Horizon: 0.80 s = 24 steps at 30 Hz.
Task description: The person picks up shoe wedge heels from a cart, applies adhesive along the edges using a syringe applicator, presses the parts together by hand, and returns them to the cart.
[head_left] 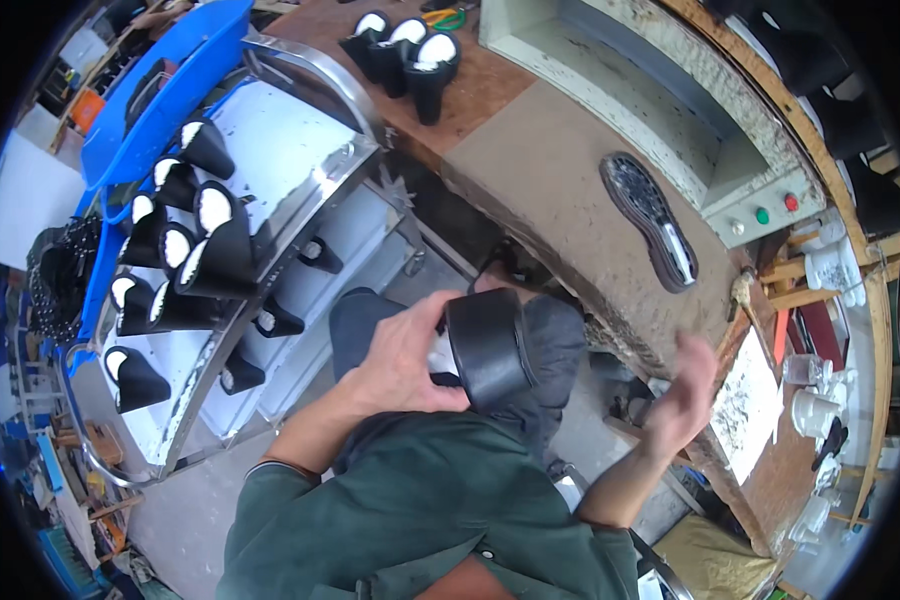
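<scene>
While the black shoe upper [487, 347] sits over the person's lap just below the picture's middle, its white last showing as a small pale patch on its nine o'clock side, it has no sole on it as far as can be seen, so I judge the work on this piece to be at an early or middle stage. A loose black sole [650, 220] lies tread-up on the grey bench top [540, 165] at about one o'clock from the upper, well apart from it and untouched. Of the rest, a good many uppers on white lasts stand waiting on the metal rack cart [300, 150] at about ten o'clock, and three more [405, 50] stand on the brown board at twelve o'clock, so by the look of it much remains. The left hand [402, 362] is wrapped around the upper from its nine o'clock side, fingers curled over the near rim and thumb beneath, a firm closed grasp. The right hand [682, 392], at three o'clock from the upper, hangs in the air beside the bench edge with fingers loosely spread and blurred; it holds nothing and touches nothing. Beyond the sole, at one o'clock, stands a pale metal box [710, 150] with a green and a red button.
</scene>
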{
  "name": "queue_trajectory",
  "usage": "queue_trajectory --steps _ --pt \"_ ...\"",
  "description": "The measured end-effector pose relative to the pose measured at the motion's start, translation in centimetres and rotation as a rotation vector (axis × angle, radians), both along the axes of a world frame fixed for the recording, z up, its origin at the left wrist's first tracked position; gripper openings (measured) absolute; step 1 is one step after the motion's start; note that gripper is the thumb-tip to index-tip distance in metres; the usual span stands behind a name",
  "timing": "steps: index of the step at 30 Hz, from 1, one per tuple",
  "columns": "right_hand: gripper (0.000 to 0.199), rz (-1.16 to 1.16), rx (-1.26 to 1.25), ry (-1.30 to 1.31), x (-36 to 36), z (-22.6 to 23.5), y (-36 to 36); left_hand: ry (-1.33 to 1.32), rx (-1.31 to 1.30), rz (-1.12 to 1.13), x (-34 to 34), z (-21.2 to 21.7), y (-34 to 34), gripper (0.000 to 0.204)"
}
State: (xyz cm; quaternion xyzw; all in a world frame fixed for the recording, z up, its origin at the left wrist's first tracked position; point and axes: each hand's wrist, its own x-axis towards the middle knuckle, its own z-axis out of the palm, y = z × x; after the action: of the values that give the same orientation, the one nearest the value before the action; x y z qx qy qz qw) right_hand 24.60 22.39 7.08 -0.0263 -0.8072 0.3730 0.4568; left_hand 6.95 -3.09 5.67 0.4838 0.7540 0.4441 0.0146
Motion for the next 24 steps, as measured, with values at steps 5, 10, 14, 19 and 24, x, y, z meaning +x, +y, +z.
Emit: queue_trajectory --steps 5,10,14,19,24 --pt "0.062 -1.106 0.406 -1.159 6.3 -9.8 10.9 -0.389 0.108 -0.271 0.5 0.4 -0.8 0.079" --pt "0.054 -1.016 0.482 -1.079 8.6 -12.2 9.2 -1.059 0.36 -0.298 1.2 0.8 -1.7 0.071" --pt "0.042 -0.428 -0.128 -0.821 5.7 -9.1 5.0 -1.463 0.481 -0.261 1.5 3.3 -0.6 0.064" --pt "0.063 0.311 -0.796 -0.131 1.1 -2.9 -5.9 -1.679 0.613 -0.011 2.3 5.1 0.2 0.05" --pt "0.054 0.53 -0.567 -0.255 0.0 -0.8 -8.9 -1.745 0.782 -0.11 2.4 5.4 0.1 0.042"
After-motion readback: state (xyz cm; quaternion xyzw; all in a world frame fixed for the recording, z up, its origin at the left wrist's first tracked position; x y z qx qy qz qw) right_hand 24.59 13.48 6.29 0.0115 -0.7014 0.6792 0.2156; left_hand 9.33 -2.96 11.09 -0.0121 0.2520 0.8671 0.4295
